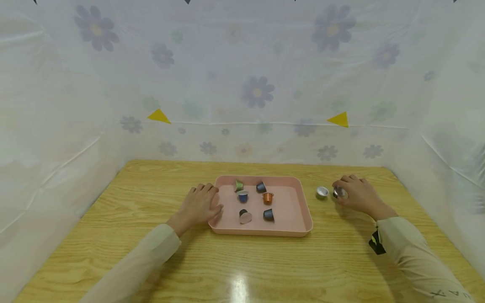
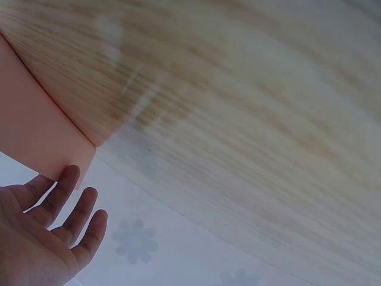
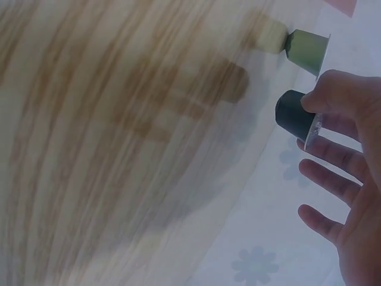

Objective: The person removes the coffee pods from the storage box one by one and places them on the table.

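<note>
Between thumb and fingers my right hand (image 1: 356,192) pinches a dark green coffee capsule (image 3: 292,112), its silver lid turned toward the palm. Just left of it, a light green coffee capsule (image 3: 306,50) stands on the table, silver lid (image 1: 322,192) up. My left hand (image 1: 198,205) is at the left rim of a pink tray (image 1: 289,206), fingers spread and relaxed. Inside the tray lie several capsules: a green one (image 1: 238,185), a blue one (image 1: 243,197), an orange one (image 1: 267,198), two dark blue-grey ones (image 1: 261,187) and a black one with a pale pink lid (image 1: 245,217).
The wooden table (image 1: 242,263) ends at a white floral curtain (image 1: 242,139) behind and at both sides. Two yellow triangles (image 1: 159,116) mark the back curtain. A small black object (image 1: 377,244) shows under the right sleeve.
</note>
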The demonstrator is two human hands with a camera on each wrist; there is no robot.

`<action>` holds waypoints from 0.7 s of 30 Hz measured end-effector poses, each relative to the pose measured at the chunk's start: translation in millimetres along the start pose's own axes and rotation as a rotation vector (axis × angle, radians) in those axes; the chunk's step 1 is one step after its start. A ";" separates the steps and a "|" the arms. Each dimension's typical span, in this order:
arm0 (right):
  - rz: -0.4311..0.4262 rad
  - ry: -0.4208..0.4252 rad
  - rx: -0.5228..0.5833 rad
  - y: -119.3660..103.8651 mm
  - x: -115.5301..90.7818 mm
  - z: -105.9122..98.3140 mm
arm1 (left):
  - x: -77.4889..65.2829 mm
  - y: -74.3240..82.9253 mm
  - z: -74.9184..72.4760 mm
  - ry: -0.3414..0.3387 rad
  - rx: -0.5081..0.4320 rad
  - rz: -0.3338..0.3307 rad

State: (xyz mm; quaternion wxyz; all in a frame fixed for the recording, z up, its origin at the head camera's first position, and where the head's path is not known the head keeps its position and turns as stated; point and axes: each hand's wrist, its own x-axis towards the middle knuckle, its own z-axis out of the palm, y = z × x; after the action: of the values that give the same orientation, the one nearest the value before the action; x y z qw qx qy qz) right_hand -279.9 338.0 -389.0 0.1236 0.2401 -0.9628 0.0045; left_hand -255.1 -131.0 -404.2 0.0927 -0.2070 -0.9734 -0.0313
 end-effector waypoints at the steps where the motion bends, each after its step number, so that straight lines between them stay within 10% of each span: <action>1: 0.001 -0.006 -0.002 0.1 -0.3 0.4 | 0.0 0.0 -0.1 0.000 0.001 0.001; 21: -0.010 -0.036 -0.008 2.3 -0.7 7.0 | -0.3 0.0 0.6 -0.006 -0.010 -0.003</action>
State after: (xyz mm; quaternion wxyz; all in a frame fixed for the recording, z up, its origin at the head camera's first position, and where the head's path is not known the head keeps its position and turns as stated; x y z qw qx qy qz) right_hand -282.0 339.9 -395.9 0.1071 0.2444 -0.9637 -0.0042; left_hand -254.9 -131.0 -404.9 0.0889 -0.2061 -0.9738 -0.0355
